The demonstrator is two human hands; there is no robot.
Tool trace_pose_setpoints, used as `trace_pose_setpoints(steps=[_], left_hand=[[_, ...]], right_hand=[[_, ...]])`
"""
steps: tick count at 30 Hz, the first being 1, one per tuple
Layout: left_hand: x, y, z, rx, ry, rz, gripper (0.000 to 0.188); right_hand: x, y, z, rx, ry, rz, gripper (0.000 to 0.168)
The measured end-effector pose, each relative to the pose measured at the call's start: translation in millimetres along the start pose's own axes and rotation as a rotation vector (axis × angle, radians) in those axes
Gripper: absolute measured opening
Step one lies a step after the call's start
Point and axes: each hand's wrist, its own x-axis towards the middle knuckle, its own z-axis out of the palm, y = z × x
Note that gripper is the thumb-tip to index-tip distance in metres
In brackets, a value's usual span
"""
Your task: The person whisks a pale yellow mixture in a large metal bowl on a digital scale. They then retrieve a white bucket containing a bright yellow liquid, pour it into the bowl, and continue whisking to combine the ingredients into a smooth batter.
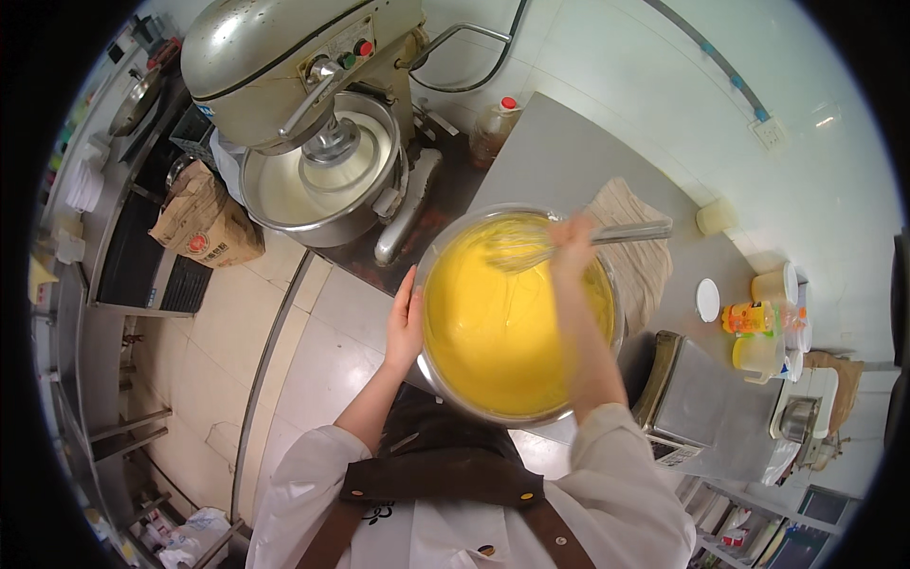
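Note:
A large stainless steel mixing bowl (435,380) filled with smooth yellow batter (490,341) stands before me at the edge of the work table. My left hand (404,327) rests flat against the bowl's left outer side, steadying its rim. My right hand (572,249), slightly blurred, grips a metal balloon whisk (633,232) low on its handle. The whisk lies nearly level over the bowl, its wires (515,245) touching the batter near the far side. A folded beige cloth (633,263) lies on the table just right of the bowl.
A planetary mixer (284,64) with a bowl (320,231) of pale mixture stands at upper left. A bottle with a red cap (494,131) is behind my bowl. To the right are a kitchen scale (689,391), a white lid (707,300) and several containers. A paper flour sack (213,220) sits left.

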Motion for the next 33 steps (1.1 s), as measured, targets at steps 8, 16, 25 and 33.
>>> trace_pose_setpoints(steps=[8, 16, 25, 33], left_hand=[[-3.8, -7.0, -8.5, -0.099, -0.007, 0.010, 0.043], [-17.3, 11.6, 5.9, 0.008, 0.060, 0.057, 0.043], [-23.2, 5.3, 2.5, -0.093, 0.016, 0.003, 0.042], [-24.2, -1.0, -9.1, -0.019, 0.019, 0.045, 0.042]], right_hand=[[-83.7, -44.1, -66.3, -0.501, -0.102, 0.463, 0.026], [-84.0, 46.9, -36.4, 0.208, 0.167, 0.315, 0.023], [-10.7, 7.3, -45.6, -0.179, 0.343, 0.148, 0.018], [-12.7, -38.2, -52.9, -0.687, -0.123, 0.446, 0.025]])
